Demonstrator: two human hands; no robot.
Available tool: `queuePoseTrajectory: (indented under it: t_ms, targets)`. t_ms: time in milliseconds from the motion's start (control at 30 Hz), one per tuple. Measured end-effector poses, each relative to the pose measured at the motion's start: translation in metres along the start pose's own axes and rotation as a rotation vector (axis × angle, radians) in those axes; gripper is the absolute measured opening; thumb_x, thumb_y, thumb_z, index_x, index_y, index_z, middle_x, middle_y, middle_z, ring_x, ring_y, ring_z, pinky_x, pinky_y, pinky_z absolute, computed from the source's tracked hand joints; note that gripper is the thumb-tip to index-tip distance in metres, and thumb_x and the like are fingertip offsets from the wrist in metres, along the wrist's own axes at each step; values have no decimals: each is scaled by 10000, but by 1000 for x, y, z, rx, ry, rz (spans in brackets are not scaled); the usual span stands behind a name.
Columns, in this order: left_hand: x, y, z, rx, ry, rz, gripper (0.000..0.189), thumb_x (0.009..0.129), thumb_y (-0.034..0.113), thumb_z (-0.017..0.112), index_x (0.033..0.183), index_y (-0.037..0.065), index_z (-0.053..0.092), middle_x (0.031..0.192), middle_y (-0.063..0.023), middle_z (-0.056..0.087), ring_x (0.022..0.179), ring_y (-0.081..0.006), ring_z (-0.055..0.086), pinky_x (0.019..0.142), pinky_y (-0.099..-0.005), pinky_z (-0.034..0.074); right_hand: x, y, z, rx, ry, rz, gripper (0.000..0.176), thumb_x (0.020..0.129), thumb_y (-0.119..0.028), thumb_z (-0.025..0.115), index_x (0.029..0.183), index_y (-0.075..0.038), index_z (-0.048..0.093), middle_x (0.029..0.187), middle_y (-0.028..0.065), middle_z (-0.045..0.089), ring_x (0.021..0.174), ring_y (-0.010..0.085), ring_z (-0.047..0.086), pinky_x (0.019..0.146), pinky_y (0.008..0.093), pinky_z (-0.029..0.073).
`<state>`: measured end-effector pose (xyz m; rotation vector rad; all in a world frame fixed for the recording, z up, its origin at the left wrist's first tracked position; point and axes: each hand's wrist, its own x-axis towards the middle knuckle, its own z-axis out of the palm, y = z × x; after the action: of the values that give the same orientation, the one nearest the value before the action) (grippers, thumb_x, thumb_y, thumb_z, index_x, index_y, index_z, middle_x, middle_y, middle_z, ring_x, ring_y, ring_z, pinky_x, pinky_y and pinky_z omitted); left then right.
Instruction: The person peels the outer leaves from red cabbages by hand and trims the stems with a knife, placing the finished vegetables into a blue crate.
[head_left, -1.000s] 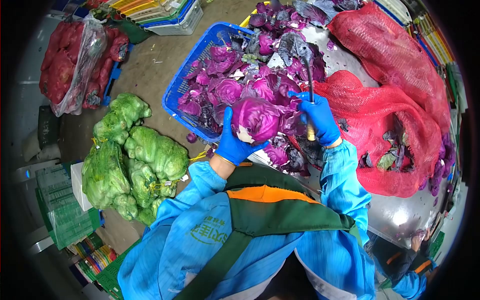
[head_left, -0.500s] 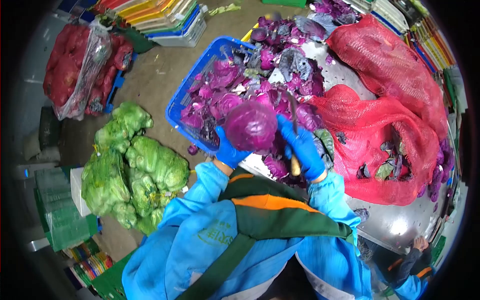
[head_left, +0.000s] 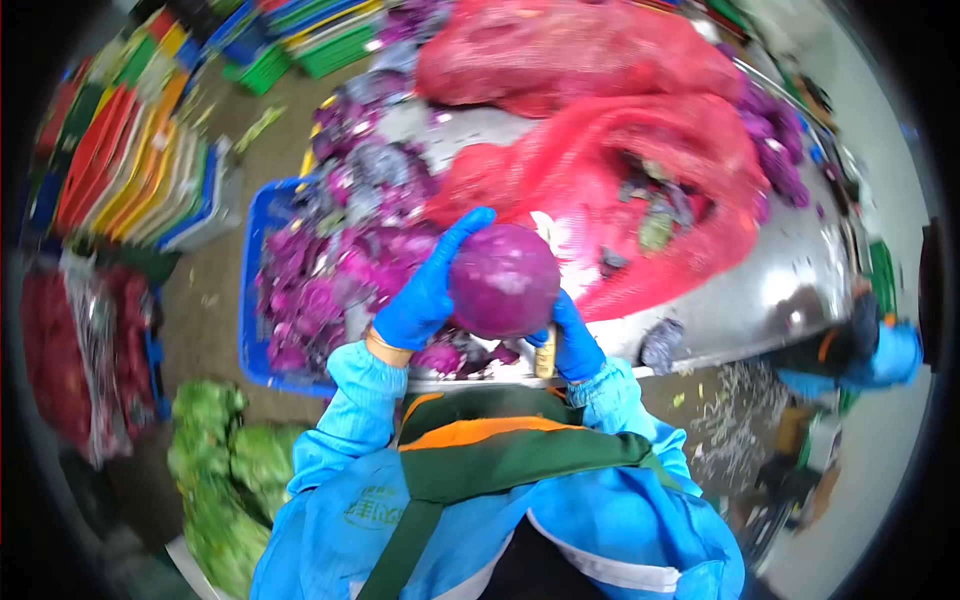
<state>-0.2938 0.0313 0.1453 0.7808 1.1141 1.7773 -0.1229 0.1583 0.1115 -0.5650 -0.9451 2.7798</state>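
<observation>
A round, peeled red cabbage [head_left: 505,281] is held up in front of my chest. My left hand [head_left: 422,298], in a blue glove, grips its left side with the fingers along the upper edge. My right hand [head_left: 574,343], also gloved in blue, is closed round the wooden handle of a knife [head_left: 545,356] and sits against the cabbage's lower right side. The blade is mostly hidden behind the cabbage. Below and left of it, loose purple leaves [head_left: 320,290] fill a blue crate [head_left: 252,300] and spill over the metal table [head_left: 720,320].
Red mesh sacks [head_left: 590,50] lie across the table's far side, one torn open with leaves inside. Several red cabbages [head_left: 775,150] sit at the right edge. Green leafy vegetables [head_left: 230,470] stand at lower left, near stacked crates [head_left: 130,170]. Another person [head_left: 880,355] is at far right.
The view has swung to the right. The cabbage has moved from over the blue crate towards the red sacks, and my right hand has come against it, with the knife blade now mostly hidden.
</observation>
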Motion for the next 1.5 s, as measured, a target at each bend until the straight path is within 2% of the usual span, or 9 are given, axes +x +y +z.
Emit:
queuePoseTrajectory:
  t_ms: [267,500,667,900,1033,1067,1100,1400,1500]
  targets:
    - [152,-135,93,263,-159,-362,515,852,165,670,1307,-2,498,1240,-103,587,1125,-197,564,961,-316,453,-107,-122,-129,182,823,-462,506,844,-716,446,1028,-253,536,586,-37,418,370,73,305,321,218,201]
    - [307,-263,69,1082,290,373,869,649,328,836,1347,3,432,1300,-207,523,1109,-297,576,915,-384,484,-133,-219,-351,156,1102,-698,433,799,-610,638,907,-194,582,583,-40,430,413,87,361,383,236,273]
    - [405,-178,105,1083,-100,-259,568,809,525,621,1144,67,630,1201,-136,620,1141,-283,559,1005,-409,405,-145,-269,-447,103,1122,-606,327,847,-433,664,1003,-148,629,689,-18,558,486,68,420,433,223,343]
    - [468,-176,119,1094,-456,21,641,778,523,691,1212,60,604,1223,-113,616,1147,-243,564,1000,-361,421,-86,-282,-284,-584,926,-595,441,932,-283,498,1303,-46,523,1209,69,630,531,21,409,496,188,369]
    - [374,-122,151,1450,-204,-747,692,721,551,722,1175,41,602,1225,-202,571,1120,-290,556,977,-394,425,-8,-229,-234,-470,656,-442,300,941,-164,544,1205,-38,612,1201,28,635,551,33,489,506,181,417]
    - [338,-137,138,1453,-72,-191,665,728,500,744,1178,33,595,1217,-174,559,1101,-268,554,972,-390,426,11,-216,-238,-498,648,-381,340,945,-159,542,1261,-39,571,1162,26,648,565,37,508,510,182,423]
    - [310,-157,118,1382,58,361,641,734,449,766,1181,26,589,1210,-146,546,1082,-245,552,967,-386,427,28,-212,-232,-560,710,-346,391,950,-182,543,1314,-41,522,1139,50,654,654,61,564,519,198,436]
    - [272,-178,89,-9,372,-331,804,825,298,726,1463,158,258,1405,-110,409,1232,-242,461,943,-390,467,107,-189,-213,-465,534,-282,490,890,-324,645,1284,-70,502,818,31,567,528,96,481,464,250,422]
    - [254,-180,74,-365,266,-268,750,855,266,690,1464,185,259,1416,-71,394,1259,-242,440,947,-441,468,87,-157,-198,-569,596,-483,581,865,-205,678,1371,-47,440,1127,65,591,554,56,462,479,215,399]
